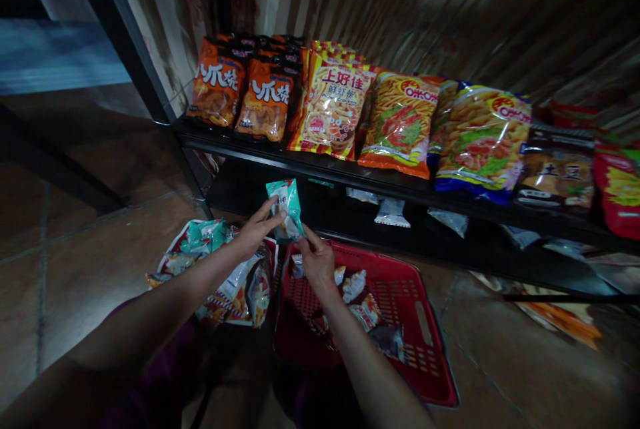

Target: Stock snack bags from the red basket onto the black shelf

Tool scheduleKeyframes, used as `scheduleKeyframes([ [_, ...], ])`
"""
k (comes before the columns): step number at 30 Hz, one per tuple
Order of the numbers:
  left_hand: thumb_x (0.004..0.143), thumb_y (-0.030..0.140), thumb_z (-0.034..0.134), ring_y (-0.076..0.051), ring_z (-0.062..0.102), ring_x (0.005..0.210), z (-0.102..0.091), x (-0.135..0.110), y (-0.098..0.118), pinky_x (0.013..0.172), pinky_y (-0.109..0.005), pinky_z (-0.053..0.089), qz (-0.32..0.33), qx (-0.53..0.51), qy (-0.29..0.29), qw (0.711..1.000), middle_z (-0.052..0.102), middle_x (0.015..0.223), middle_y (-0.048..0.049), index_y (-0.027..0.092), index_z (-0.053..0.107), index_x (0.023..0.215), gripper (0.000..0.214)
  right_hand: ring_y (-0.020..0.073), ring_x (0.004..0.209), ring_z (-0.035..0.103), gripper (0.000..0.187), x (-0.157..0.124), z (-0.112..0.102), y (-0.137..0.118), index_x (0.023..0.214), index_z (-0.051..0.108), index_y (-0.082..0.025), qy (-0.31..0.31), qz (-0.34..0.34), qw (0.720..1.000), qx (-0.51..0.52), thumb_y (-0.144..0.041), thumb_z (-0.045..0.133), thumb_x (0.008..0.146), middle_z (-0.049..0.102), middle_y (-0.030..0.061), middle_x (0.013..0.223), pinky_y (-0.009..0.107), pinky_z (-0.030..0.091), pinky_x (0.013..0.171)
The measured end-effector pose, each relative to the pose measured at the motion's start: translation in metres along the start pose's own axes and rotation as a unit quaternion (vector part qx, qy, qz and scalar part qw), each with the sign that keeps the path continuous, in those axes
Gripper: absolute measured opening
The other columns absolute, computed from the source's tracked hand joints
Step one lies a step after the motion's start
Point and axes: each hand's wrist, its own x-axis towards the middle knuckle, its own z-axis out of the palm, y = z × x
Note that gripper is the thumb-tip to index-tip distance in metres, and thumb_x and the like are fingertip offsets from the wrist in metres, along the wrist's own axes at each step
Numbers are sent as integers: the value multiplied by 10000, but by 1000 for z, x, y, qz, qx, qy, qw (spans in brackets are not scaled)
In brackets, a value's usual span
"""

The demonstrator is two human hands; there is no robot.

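Note:
A small teal snack packet (286,205) with a white label is held upright between my hands, in front of the lower shelf. My left hand (259,227) is closed on its left side, with fingers over the front. At the lower right corner, my right hand (317,257) pinches the packet's edge. Below my right hand stands a red plastic basket (425,322) with several small snack packets (367,312) inside. Under my left forearm is a white-rimmed container (173,242) heaped with packets, some of them teal (203,235).
The black shelf (310,165) carries orange snack bags (265,99), prawn cracker bags (333,109) and noodle-snack bags (483,142). Small packets (393,212) lie on the lower shelf (345,219). A dark metal post (125,35) rises at the left. Orange and white packaging (560,319) lies at the lower right.

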Motion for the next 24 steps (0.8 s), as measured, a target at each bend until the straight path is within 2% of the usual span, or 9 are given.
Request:
scheduleKeyframes([
  [3, 677, 263, 741, -211, 567, 1091, 3, -1, 3, 921, -319, 422, 7, 2, -15, 1000, 623, 1174, -68, 214, 611, 1127, 472, 191, 1091, 578, 340, -3, -2, -1, 1117, 650, -300, -21, -105, 990, -94, -203, 521, 818, 650, 10, 1155, 354, 412, 1000],
  [6, 671, 327, 744, -180, 616, 942, 6, -2, 7, 797, -276, 464, 23, -15, -32, 999, 664, 1041, -54, 191, 639, 1006, 376, 205, 1077, 560, 393, -7, -1, -2, 1174, 616, -298, -47, -181, 961, -203, -161, 468, 836, 617, 56, 1174, 362, 440, 950],
  [8, 654, 364, 751, -159, 630, 827, 7, -3, 8, 722, -253, 467, 25, -31, -23, 999, 680, 899, -37, 177, 638, 908, 335, 214, 1047, 549, 409, -11, 2, -2, 1190, 605, -302, -57, -210, 939, -265, -149, 437, 850, 607, 74, 1154, 368, 460, 901],
  [13, 631, 386, 762, -124, 601, 609, 3, 4, 4, 633, -237, 463, 39, -71, 63, 995, 633, 636, 14, 154, 596, 767, 316, 219, 978, 531, 454, -20, 12, 0, 1245, 551, -338, -82, -239, 899, -357, -133, 415, 862, 590, 76, 1121, 341, 488, 794],
  [16, 672, 401, 726, -109, 564, 516, -6, 13, 2, 589, -239, 462, 30, -76, 125, 989, 606, 574, 27, 146, 582, 709, 295, 224, 995, 527, 462, -26, 16, 0, 1268, 531, -317, -105, -251, 886, -376, -128, 411, 864, 577, 86, 1133, 340, 491, 808],
  [19, 740, 395, 665, -153, 629, 617, -13, 20, 6, 662, -276, 497, 9, -91, 146, 985, 672, 689, -19, 136, 616, 796, 269, 228, 1063, 507, 462, -30, 17, -6, 1289, 506, -293, -139, -279, 886, -343, -149, 441, 856, 529, 92, 1220, 372, 468, 895],
  [21, 789, 372, 610, -188, 659, 717, -16, 21, 12, 732, -310, 509, -14, -111, 138, 984, 700, 785, -57, 125, 629, 875, 262, 235, 1137, 478, 477, -31, 15, -13, 1312, 475, -280, -131, -290, 900, -297, -181, 470, 846, 490, 95, 1276, 407, 430, 961],
  [23, 822, 340, 566, -211, 666, 786, -16, 20, 18, 785, -346, 510, -37, -133, 132, 982, 708, 856, -83, 120, 626, 942, 258, 240, 1208, 435, 475, -28, 12, -17, 1322, 452, -260, -61, -261, 932, -243, -227, 478, 849, 461, 102, 1309, 439, 373, 1018],
  [24, 831, 329, 550, -221, 666, 813, -15, 19, 20, 805, -365, 508, -47, -141, 129, 980, 709, 882, -91, 121, 622, 972, 262, 241, 1227, 420, 471, -25, 11, -18, 1320, 448, -245, -10, -226, 951, -209, -264, 486, 850, 453, 108, 1318, 448, 346, 1037],
])
